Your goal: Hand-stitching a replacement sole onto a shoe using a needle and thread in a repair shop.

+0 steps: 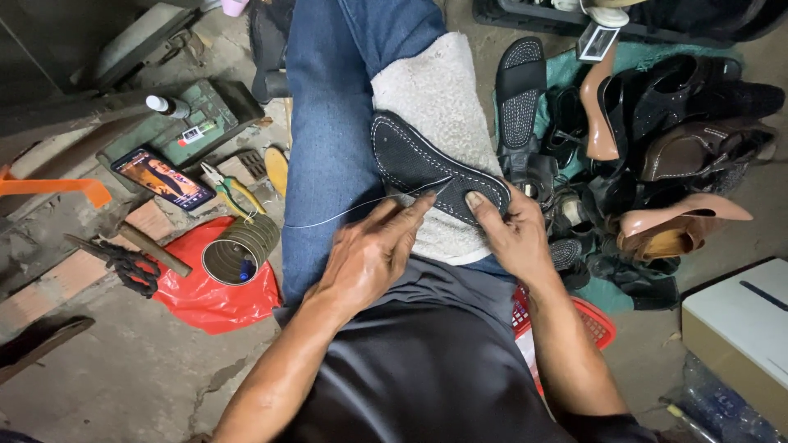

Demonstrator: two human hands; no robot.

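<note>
A black shoe sole (pixel 435 168) lies on a white towel (pixel 439 90) across the person's lap; white stitches already dot its visible rim. The left hand (pixel 369 254) pinches a needle and thread (pixel 345 211); the right hand (pixel 509 234) grips the sole's end. A shoe pile (pixel 657 164), tin can (pixel 242 246) and pliers (pixel 226 187) lie nearby, obstructing nothing.

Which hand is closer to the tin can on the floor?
Left. The left hand is just right of the can, pinching the thread. The right hand is farther off, gripping the sole.
</note>
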